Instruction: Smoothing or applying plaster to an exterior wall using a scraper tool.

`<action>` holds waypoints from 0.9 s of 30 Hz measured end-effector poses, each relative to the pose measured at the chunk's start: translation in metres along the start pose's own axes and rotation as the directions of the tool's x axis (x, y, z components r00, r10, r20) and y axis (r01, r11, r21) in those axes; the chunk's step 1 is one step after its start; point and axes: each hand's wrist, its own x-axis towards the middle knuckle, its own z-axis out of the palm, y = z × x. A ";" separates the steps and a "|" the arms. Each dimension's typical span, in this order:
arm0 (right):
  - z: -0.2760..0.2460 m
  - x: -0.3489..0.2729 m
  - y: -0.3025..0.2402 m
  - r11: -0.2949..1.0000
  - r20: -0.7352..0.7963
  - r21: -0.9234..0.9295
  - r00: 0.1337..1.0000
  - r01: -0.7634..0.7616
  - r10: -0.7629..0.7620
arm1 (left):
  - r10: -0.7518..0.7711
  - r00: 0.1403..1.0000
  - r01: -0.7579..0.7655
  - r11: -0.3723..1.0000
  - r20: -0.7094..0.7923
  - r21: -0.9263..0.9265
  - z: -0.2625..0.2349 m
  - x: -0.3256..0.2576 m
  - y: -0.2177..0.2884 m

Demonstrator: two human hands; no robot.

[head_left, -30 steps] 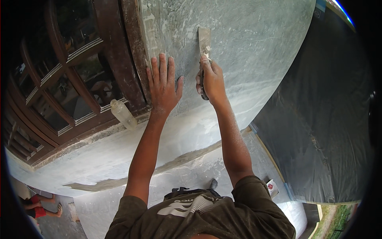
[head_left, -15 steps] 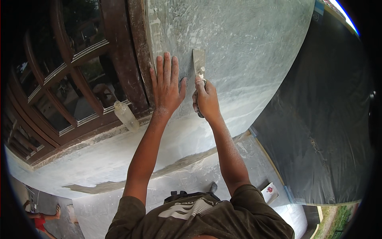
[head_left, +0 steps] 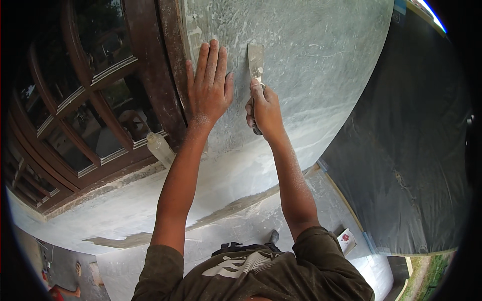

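At the far left we see a dark wooden window [head_left: 85,105] with glass panes, and on its sill lies a pale plastic bottle [head_left: 160,149]. Just right of the window frame our left hand [head_left: 210,88] is released and lies flat on the grey wall [head_left: 321,65], fingers spread and pointing up. It grasps nothing; it only rests on the plaster. Just beside it, to the right, our right hand [head_left: 264,108] is clenched around the handle of a scraper [head_left: 256,62]. The metal blade stands up above the fist and touches the wall, between the two hands and a little higher than the right one.

To do this stroke well, we think the blade should stay at a low angle to the wall, with even pressure, and the flat hand should keep apart from its edge. At the right hangs a black sheet [head_left: 411,140], and near it on the floor lies a small carton [head_left: 346,240].
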 end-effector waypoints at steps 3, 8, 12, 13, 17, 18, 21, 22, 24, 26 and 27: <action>-0.001 -0.016 0.023 0.998 0.011 -0.029 0.998 -0.056 0.057 | 0.002 1.000 -0.002 1.000 -0.024 -0.026 0.001 -0.002 -0.002; -0.002 -0.004 0.015 0.997 -0.001 -0.034 0.997 -0.074 0.074 | 0.008 0.999 -0.011 0.998 -0.041 -0.059 0.003 -0.004 -0.002; -0.003 0.001 0.011 0.999 0.018 -0.035 1.000 -0.013 0.014 | -0.011 1.000 0.010 1.000 -0.024 -0.026 -0.002 -0.002 -0.002; -0.002 -0.010 0.017 0.996 -0.003 -0.028 0.996 -0.088 0.088 | -0.012 0.999 0.011 0.999 -0.030 -0.042 -0.003 -0.002 -0.002; 0.002 -0.015 0.031 0.992 0.011 -0.027 0.992 -0.122 0.122 | -0.006 1.000 0.005 0.997 -0.020 -0.071 -0.001 -0.003 -0.003; -0.001 -0.005 0.016 0.996 0.010 -0.037 0.997 -0.078 0.078 | -0.003 1.000 0.001 0.998 -0.024 -0.066 -0.001 -0.002 -0.002; -0.003 -0.003 0.009 0.998 0.008 -0.053 0.999 -0.046 0.047 | 0.000 1.000 -0.001 0.998 -0.023 -0.061 -0.002 -0.001 -0.002; -0.003 -0.007 0.012 0.996 0.005 -0.060 0.998 -0.060 0.061 | -0.003 1.000 0.002 0.998 -0.017 -0.062 -0.003 -0.002 -0.002; 0.000 -0.019 0.027 0.994 0.012 -0.043 0.995 -0.099 0.100 | -0.005 1.000 0.003 0.998 -0.024 -0.062 -0.001 -0.005 -0.004; 0.003 -0.023 0.030 0.990 0.013 -0.048 0.991 -0.131 0.131 | -0.006 0.999 0.004 0.998 -0.032 -0.070 0.000 -0.004 -0.003; 0.002 -0.012 0.024 0.996 -0.011 -0.040 0.997 -0.075 0.074 | -0.005 1.000 0.003 0.997 -0.030 -0.071 0.000 -0.003 -0.003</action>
